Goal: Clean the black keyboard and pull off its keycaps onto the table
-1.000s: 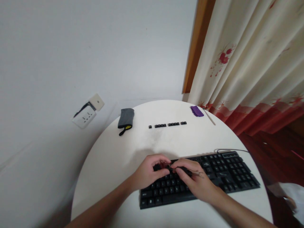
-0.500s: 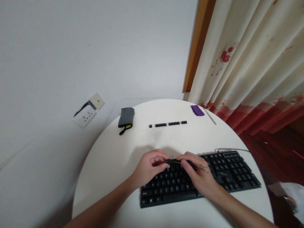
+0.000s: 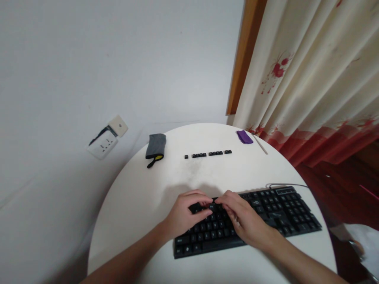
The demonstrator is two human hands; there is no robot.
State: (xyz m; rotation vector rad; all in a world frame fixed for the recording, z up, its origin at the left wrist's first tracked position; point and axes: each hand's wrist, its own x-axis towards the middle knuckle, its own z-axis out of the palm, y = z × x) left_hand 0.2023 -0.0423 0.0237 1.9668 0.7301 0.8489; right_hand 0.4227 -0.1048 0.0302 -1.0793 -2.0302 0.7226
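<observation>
A black keyboard (image 3: 219, 234) lies slightly angled on the white round table under both my hands. My left hand (image 3: 186, 209) reaches over its upper left part, with thumb and forefinger around a small black keycap (image 3: 211, 206). My right hand (image 3: 241, 213) is just to the right, its fingertips bent down close to the same keycap. The other right fingers curl into the palm, and what they hold, if anything, is hidden. Farther back, several loose black keycaps (image 3: 215, 153) stand in a row of small groups.
A grey cloth pouch (image 3: 156, 146) with a black loop lies at the table's back left. At the back right are a folded purple cloth (image 3: 244, 137) and a thin pale stick (image 3: 260, 144). The keyboard cable (image 3: 287, 184) runs off the right edge. Behind are a wall and a curtain (image 3: 284, 98).
The thin wire tool in my right hand no longer shows. My right fingers have turned downward near the keycap, and my left fingers have lowered slightly toward the keyboard.
</observation>
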